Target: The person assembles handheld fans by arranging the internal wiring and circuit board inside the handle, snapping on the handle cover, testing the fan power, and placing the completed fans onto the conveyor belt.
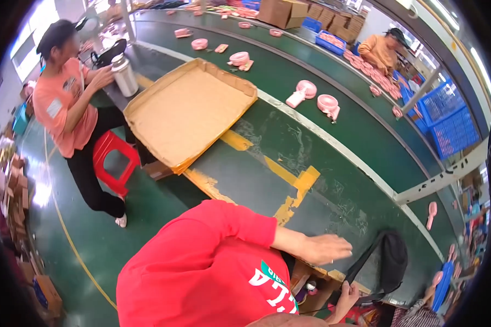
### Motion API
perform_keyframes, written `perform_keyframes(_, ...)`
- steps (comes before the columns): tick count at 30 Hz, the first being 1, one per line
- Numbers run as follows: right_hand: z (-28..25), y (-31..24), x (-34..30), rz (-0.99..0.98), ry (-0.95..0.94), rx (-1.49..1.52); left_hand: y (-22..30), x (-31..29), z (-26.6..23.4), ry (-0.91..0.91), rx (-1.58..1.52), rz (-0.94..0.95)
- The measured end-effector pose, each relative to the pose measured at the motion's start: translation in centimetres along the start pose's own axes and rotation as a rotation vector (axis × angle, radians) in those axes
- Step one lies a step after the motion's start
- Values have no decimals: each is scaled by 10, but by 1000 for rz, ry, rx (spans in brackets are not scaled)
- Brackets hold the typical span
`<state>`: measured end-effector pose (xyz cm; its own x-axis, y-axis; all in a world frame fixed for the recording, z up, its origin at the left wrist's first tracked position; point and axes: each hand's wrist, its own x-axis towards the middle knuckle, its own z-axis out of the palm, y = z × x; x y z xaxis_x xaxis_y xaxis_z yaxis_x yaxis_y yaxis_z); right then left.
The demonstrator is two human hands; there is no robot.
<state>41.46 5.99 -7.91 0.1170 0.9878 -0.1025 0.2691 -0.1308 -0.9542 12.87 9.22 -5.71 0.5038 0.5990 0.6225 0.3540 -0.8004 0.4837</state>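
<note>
My left hand (327, 249) reaches across my red shirt and hovers over the edge of the grey worktable (245, 174), fingers stretched out, holding nothing. Below it, at the table's near edge, my right hand (346, 297) is closed on the strap of a black bag (393, 261). The bag lies slumped on the table's right end, its strap slanting toward my fingers. Under the table edge, beside my right hand, an open compartment (300, 278) holds small items that I cannot make out.
A shallow cardboard tray (191, 109) covers the table's left part. Beyond runs a green conveyor (360, 141) with pink handheld fans (305, 90). At left, a person in a pink shirt (65, 103) holds a silver flask (124, 76) near a red stool (112, 158). Blue crates (453, 120) stand far right.
</note>
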Motion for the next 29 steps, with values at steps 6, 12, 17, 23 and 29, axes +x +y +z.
perform_keyframes(6, 18, -111, -42, -458, -198, -599, 32, 60, 15, 115, 34, 494)
perform_keyframes(12, 18, -92, -62, -774, 150, -609, 55, 93, 11, -221, -325, 87)
perform_keyframes(17, 53, -29, -69, -910, 635, -254, 89, 127, 17, -141, -353, 145)
perform_keyframes(23, 81, -90, 33, -642, 552, 213, 118, 144, -17, -203, -593, 138)
perform_keyframes(29, 108, -273, 148, -673, 62, 192, 178, 148, -84, -458, -834, 84)
